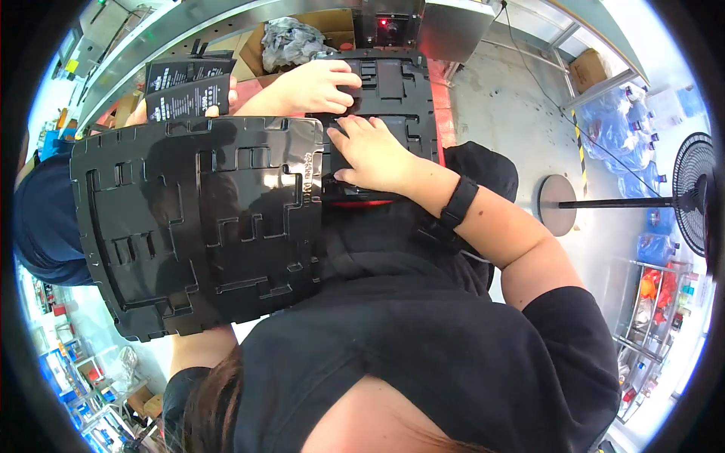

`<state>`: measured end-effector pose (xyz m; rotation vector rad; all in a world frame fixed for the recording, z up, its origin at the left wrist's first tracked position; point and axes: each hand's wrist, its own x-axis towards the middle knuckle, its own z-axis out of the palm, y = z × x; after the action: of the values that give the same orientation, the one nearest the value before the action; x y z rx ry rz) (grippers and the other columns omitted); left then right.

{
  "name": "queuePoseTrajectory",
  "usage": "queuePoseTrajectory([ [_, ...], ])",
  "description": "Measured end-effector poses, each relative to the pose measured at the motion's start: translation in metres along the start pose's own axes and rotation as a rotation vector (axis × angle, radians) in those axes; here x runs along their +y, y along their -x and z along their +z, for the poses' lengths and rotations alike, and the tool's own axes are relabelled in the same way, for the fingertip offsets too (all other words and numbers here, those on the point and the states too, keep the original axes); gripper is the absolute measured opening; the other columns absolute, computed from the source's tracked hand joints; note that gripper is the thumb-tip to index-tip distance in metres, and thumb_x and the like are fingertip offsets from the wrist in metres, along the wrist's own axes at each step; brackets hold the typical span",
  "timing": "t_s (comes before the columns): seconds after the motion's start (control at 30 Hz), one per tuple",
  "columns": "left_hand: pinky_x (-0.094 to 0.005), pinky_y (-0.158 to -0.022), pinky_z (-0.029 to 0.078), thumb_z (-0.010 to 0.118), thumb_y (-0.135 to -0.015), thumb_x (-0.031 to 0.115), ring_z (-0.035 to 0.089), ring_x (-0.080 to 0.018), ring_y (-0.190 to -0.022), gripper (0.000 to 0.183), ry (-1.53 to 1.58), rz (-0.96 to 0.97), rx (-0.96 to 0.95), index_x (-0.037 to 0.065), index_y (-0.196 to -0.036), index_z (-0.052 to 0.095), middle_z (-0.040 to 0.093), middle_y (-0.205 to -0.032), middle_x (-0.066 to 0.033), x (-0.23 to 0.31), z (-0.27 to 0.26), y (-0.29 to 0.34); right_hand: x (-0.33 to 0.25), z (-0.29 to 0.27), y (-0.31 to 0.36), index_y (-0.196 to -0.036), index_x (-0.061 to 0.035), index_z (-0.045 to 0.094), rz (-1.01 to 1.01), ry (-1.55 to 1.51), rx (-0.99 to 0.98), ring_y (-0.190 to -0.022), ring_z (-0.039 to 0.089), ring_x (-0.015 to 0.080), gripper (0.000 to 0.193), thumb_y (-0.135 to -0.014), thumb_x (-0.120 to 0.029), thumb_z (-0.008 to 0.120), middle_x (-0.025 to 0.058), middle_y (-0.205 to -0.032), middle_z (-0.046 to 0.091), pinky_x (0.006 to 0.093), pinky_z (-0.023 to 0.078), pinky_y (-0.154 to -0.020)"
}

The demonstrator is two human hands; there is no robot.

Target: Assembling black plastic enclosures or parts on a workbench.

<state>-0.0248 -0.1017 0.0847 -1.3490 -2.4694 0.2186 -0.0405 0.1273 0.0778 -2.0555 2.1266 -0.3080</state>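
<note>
My right hand, a black band on its wrist, lies palm down with fingers spread on a black plastic tray with moulded pockets. Farther off on that tray rests my left hand, its fingers bent and a little apart; no object shows in it. A second, larger black tray lies tilted over my left forearm and hides most of it. Just beyond its far edge, another person's hand grips several flat black battery packs with white print.
A dark-sleeved person is close on my left. Beyond the trays stand a cardboard box with a grey plastic bag and a metal machine frame. To the right are a pedestal fan and blue water bottles.
</note>
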Motion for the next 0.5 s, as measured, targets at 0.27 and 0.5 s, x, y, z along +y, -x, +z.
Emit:
queuePoseTrajectory([
  [0.27, -0.0322, -0.087, 0.045, 0.06, -0.066, 0.021, 0.051, -0.0218, -0.106, 0.022, -0.125, 0.005, -0.171, 0.012, -0.086, 0.059, 0.056, -0.103, -0.0007, 0.006, 0.001, 0.005, 0.008, 0.015, 0.005, -0.119, -0.0037, 0.056, -0.061, 0.271, 0.027, -0.117, 0.049, 0.0272, 0.047, -0.081, -0.032, 0.065, 0.0161, -0.114, 0.055, 0.0505, 0.033, -0.102],
  [0.5, -0.0343, -0.091, 0.045, 0.064, -0.063, 0.017, 0.049, -0.0252, -0.114, 0.029, 0.259, -0.33, 0.017, 0.009, -0.09, 0.057, 0.055, -0.109, -0.0037, 0.011, -0.008, 0.035, 0.041, 0.014, 0.025, -0.118, -0.01, 0.059, -0.082, 0.055, 0.369, -0.123, 0.046, 0.0302, 0.034, -0.086, -0.024, 0.06, 0.0119, -0.13, 0.051, 0.0486, 0.032, -0.105],
])
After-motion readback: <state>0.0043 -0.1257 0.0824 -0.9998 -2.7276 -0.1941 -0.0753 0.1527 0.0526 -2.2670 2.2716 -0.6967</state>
